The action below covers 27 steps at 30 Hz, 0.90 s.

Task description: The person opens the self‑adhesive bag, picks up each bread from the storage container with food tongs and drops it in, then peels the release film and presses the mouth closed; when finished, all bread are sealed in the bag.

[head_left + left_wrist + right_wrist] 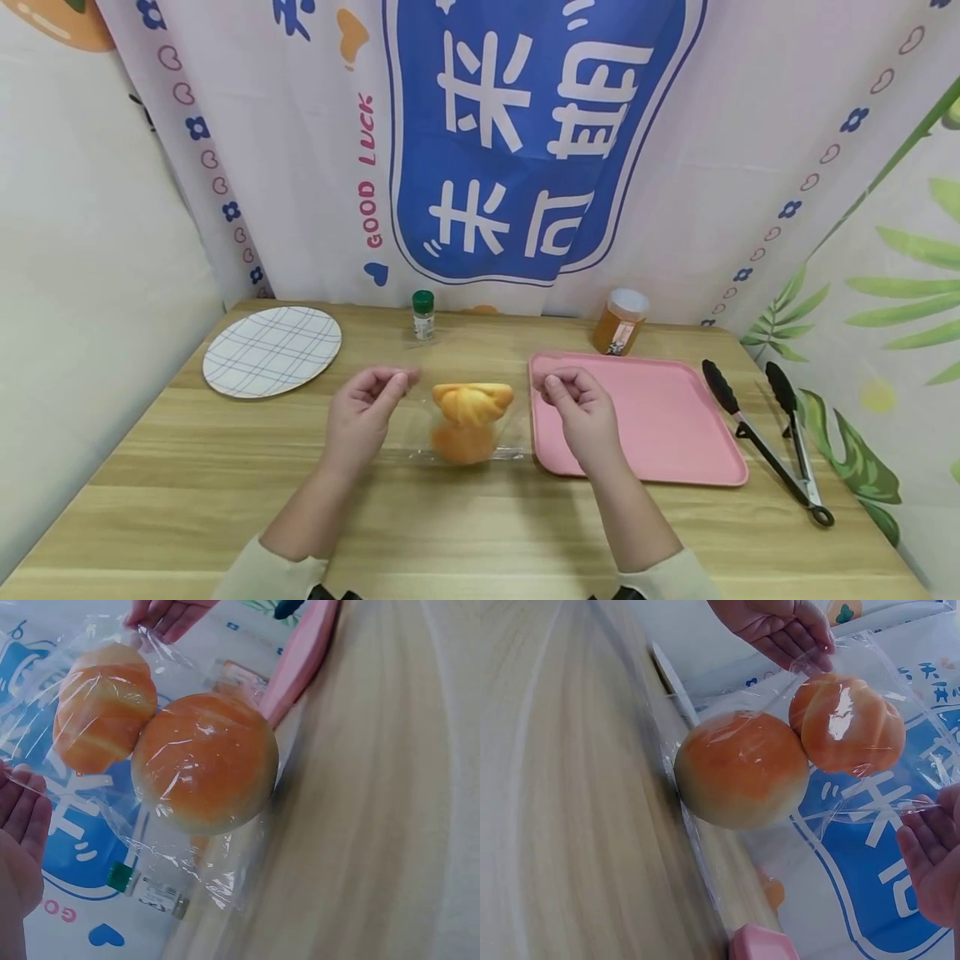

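By the left hand (360,410) and right hand (586,407), a crinkly clear bag (510,453) is pinched at opposite sides. Inside, a glossy twisted roll (472,402) is held at twelve o'clock from a smooth round bun (463,444). On the wood-grained worktop (442,529), a pink tray (652,425) is set at the bag's three o'clock, a checked plate (272,352) at ten.

On the hanging cloth (322,200) facing me I read GOOD LUCK (367,157) in pink capitals, running upward from bottom to top. Beside it, the cloth's blue panel (517,171) carries big white characters lying on their side, 未来 and 可期. From my left wrist I catch only GO of the pink words. The print on the green-capped bottle (423,315) and on the jar's label (621,337) is too small for me to read.
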Tool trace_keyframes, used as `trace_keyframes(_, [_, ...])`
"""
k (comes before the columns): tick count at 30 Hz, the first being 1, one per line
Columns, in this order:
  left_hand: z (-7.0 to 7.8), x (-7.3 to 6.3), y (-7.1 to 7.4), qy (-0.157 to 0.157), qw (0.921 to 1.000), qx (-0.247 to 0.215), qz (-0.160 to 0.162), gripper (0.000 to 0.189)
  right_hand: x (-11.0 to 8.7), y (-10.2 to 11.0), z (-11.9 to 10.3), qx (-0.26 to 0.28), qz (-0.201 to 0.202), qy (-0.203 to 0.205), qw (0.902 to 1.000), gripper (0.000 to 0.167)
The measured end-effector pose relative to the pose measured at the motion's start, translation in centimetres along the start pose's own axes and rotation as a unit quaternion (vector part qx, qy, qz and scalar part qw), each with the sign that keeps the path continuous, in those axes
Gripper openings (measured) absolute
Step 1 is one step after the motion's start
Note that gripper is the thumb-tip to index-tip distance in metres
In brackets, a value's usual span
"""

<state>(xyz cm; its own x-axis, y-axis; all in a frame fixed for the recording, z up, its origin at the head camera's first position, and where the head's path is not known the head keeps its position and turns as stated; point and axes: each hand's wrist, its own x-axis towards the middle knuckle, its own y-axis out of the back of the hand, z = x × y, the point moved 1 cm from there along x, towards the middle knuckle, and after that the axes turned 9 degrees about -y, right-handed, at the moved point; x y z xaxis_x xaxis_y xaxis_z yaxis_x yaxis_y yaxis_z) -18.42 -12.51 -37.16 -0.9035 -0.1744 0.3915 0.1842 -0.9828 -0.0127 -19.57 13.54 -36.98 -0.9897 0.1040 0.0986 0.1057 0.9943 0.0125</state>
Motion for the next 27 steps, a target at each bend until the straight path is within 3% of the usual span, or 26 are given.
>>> trace_keyframes(11, [-0.65, -0.35, -0.28, -0.011, 0.9966, -0.082, 0.003, 0.010, 0.05, -0.37, 0.19, 0.022, -0.024, 0.003, 0.9995, 0.017])
trace_keyframes(19, [-0.43, -0.33, -0.50, -0.008, 0.9978, -0.065, 0.005, 0.016, 0.20, -0.44, 0.01, -0.020, 0.000, 0.003, 0.9998, 0.022])
trace_keyframes(24, [-0.34, -0.32, -0.57, 0.002, 0.9965, -0.079, 0.028, 0.014, 0.44, -0.21, -0.22, 0.034, 0.007, -0.031, 0.9989, 0.020])
trace_keyframes(27, [-0.47, -0.34, -0.80, 0.000, 0.9937, -0.107, 0.035, 0.023, 0.58, -0.06, -0.31, 0.072, 0.007, -0.053, 0.9960, 0.022])
